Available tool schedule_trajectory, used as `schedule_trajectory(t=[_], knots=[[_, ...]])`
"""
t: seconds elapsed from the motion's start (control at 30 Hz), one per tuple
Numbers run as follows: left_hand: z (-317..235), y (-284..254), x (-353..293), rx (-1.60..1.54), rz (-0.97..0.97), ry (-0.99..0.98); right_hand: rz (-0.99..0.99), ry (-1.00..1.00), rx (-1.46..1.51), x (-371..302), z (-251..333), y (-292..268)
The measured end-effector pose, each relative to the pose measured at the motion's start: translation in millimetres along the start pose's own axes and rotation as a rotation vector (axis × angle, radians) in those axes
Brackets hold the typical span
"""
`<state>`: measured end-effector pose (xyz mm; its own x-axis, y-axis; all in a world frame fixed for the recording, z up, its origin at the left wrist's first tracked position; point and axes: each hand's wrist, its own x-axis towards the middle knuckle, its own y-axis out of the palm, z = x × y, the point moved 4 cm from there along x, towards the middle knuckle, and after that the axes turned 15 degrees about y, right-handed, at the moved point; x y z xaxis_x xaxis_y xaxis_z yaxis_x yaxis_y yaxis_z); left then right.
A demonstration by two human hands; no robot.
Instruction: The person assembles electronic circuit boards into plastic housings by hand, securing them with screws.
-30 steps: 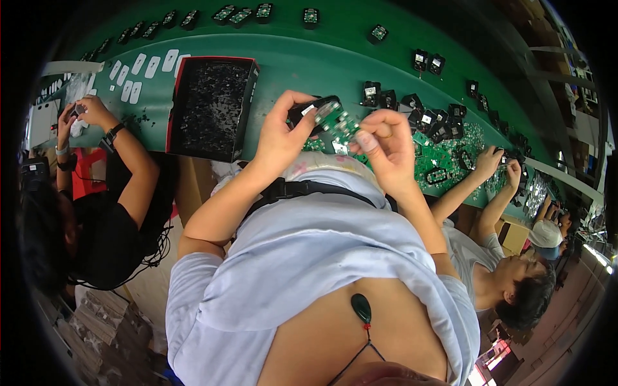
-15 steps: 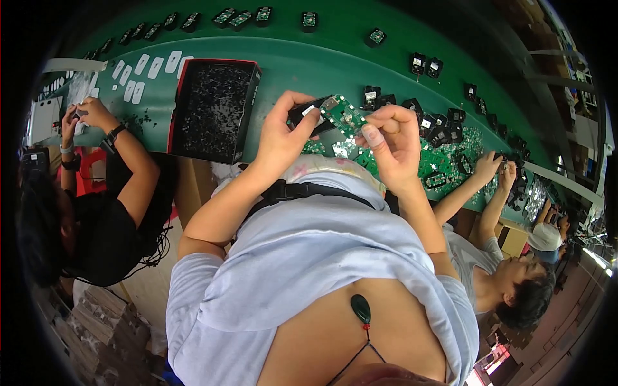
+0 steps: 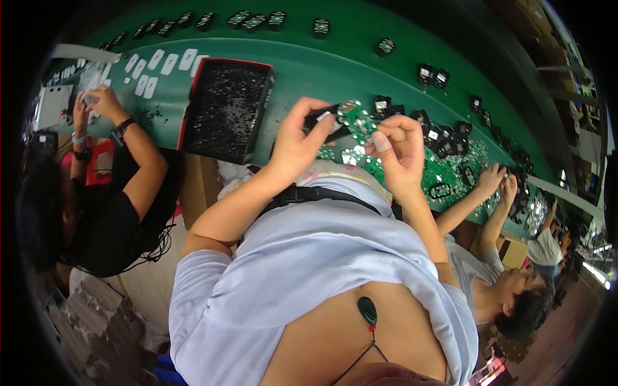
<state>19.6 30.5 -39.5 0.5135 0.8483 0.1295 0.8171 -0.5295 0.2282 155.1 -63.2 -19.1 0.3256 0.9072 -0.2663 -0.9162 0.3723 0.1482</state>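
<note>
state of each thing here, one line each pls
Left hand, gripping a black casing
Right hand, pinching a green board
Black casing, held, partly hidden
Green board, held tilted
Red-edged box, open
Small black pieces, loose inside it
White plates, lying spread out
Loose green boards, heaped
Far casings, spaced out, green insides showing

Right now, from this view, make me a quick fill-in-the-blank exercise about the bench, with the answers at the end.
1. The circuit board at the right hand's fingertips is coloured ____.
2. The black case is held by the person's ____ hand.
3. The open black box has edging coloured ____.
4. The flat pieces left of that box are coloured ____.

Missing words: green; left; red; white.
</note>
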Motion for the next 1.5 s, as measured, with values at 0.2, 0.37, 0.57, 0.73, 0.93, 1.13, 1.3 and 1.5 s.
schedule_trajectory(t=[0.2,0.37,0.57,0.73,0.93,1.13,1.3,1.5], knots=[[-13.3,10.5,-2.5,0.020,-0.012,0.047,-0.036,0.016,0.032,-2.5,-6.2,9.1],[-6.2,8.0,0.1,0.216,0.059,-0.002,-0.246,-0.225,-0.530,-2.1,21.7,13.0],[-14.5,14.3,3.0,0.265,0.059,0.082,-0.300,-0.485,-0.619,6.0,28.3,15.7],[-48.9,15.0,6.2,0.524,0.043,0.454,-0.350,-0.607,-0.820,7.6,38.8,22.1],[-57.4,26.5,6.6,0.769,0.162,0.795,-0.260,-0.680,-1.152,3.3,61.9,24.2],[-46.0,23.5,11.0,0.216,0.155,0.232,-0.208,-0.585,-0.706,1.4,56.9,11.1],[-35.6,22.2,3.3,0.124,0.358,0.067,-0.168,-0.536,-0.647,-3.0,43.9,6.7],[-40.5,23.2,3.5,0.248,0.372,0.187,-0.128,-0.569,-0.638,-3.0,43.8,7.5]])
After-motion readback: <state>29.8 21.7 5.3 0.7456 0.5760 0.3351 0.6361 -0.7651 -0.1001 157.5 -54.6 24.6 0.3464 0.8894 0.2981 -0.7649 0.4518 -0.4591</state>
